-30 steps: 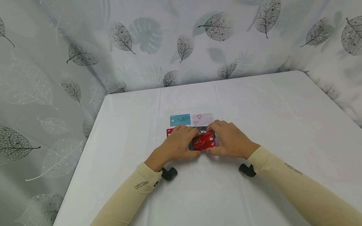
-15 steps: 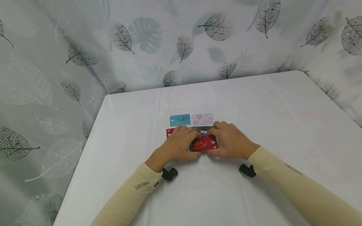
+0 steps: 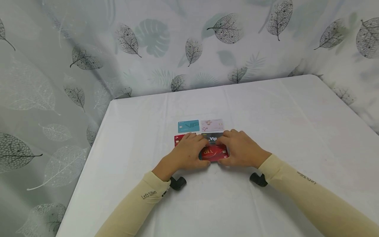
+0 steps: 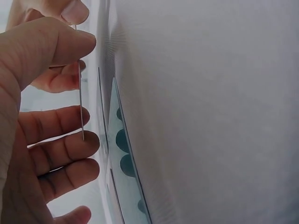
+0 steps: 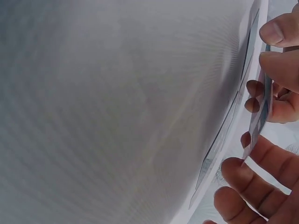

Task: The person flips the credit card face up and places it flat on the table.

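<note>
A red VIP card [image 3: 214, 156] is held by its short ends between both hands, just above the table. My left hand [image 3: 188, 151] pinches its left end between thumb and fingertips; in the left wrist view the card [image 4: 81, 100] appears as a thin edge, off the cloth. The right hand [image 3: 241, 149] pinches the other end, and in the right wrist view the card [image 5: 258, 114] is seen nearly edge-on. Behind it lies a dark Vip card [image 3: 214, 137]. Another red card [image 3: 178, 138] is mostly hidden by the left hand.
Farther back, a blue VIP card [image 3: 188, 126] and a pale pink card [image 3: 212, 125] lie side by side. White cloth covers the table [image 3: 281, 121]. Leaf-patterned curtains [image 3: 165, 42] enclose its back and sides. Black devices [image 3: 178, 183] sit under both wrists.
The red card between the hands has gone from tilted to nearly level and moved slightly toward the person. The right hand has come slightly nearer too. More of the dark card shows.
</note>
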`<state>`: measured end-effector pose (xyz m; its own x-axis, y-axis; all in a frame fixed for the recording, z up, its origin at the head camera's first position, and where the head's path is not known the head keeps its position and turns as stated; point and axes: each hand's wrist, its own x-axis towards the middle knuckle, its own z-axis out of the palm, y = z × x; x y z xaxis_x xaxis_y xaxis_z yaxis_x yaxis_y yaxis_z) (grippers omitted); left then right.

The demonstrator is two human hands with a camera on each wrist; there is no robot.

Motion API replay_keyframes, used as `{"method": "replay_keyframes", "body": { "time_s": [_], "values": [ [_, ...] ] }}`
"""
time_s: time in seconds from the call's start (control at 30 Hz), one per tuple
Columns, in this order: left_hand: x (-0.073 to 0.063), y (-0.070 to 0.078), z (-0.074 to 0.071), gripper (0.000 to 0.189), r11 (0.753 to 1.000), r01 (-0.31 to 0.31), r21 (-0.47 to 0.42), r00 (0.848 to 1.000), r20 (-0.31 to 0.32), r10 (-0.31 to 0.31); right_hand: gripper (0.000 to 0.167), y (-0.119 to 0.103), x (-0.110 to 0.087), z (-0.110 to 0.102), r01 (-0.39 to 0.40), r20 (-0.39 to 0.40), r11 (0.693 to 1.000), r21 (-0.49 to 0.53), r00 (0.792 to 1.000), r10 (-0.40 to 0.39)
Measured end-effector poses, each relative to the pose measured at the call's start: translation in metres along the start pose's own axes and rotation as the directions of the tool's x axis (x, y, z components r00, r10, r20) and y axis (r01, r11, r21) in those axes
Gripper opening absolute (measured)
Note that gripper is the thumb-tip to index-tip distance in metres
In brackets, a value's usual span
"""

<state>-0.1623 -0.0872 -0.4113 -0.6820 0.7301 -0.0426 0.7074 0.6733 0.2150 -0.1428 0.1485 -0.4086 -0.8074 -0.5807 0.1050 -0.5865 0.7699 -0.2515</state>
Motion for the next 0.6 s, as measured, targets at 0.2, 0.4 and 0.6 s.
{"method": "replay_keyframes", "body": {
  "time_s": [0.2, 0.4, 0.6],
  "values": [
    [-0.0004, 0.0025, -0.0021, 0.057, 1.000, 0.002, -0.003, 0.999, 0.032, -0.001, 0.049, -0.0011, 0.0003, -0.0001, -0.015, 0.026, 1.000, -0.021, 1.000, 0.015],
    [-0.0005, 0.0029, -0.0013, 0.057, 1.000, 0.002, 0.016, 0.999, 0.048, -0.003, 0.049, -0.0029, 0.0005, 0.0004, -0.041, 0.059, 0.999, -0.033, 0.997, 0.043],
    [-0.0001, 0.0037, 0.0004, 0.059, 0.999, 0.010, 0.033, 0.998, 0.057, -0.012, 0.049, -0.0030, -0.0003, 0.0014, -0.064, 0.094, 0.998, -0.030, 0.993, 0.066]
  ]
}}
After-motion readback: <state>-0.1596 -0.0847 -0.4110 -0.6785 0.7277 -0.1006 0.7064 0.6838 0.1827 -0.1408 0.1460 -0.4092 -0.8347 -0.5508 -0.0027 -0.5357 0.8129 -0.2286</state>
